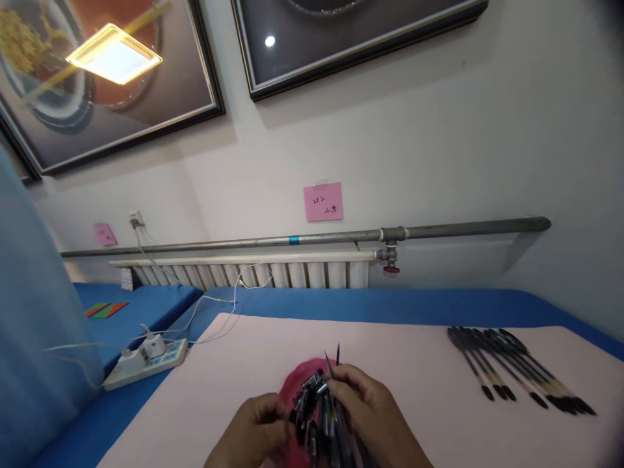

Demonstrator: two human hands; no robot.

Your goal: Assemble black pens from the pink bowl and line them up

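Note:
A red-pink dish (292,377) sits low in the middle of the pink sheet, filled with a jumbled bundle of dark and clear pens (322,419), some with shiny clips. My right hand (365,403) is closed at the bundle's right side, thumb and fingers pinching a slim, pointed pen (330,365). A second dark tip rises just beside it. My left hand (256,429) is at the left rim of the dish, fingers curled and pinched against the dark pen ends. What lies between those fingers is blurred and partly hidden.
Several dark brushes (507,364) with tan bands lie fanned out at right on the pink paper (414,364). A power strip (146,364) with plugs and white cables is at left. Behind the blue table are a radiator (292,273) and a pipe (234,244); a blue curtain (34,325) hangs left.

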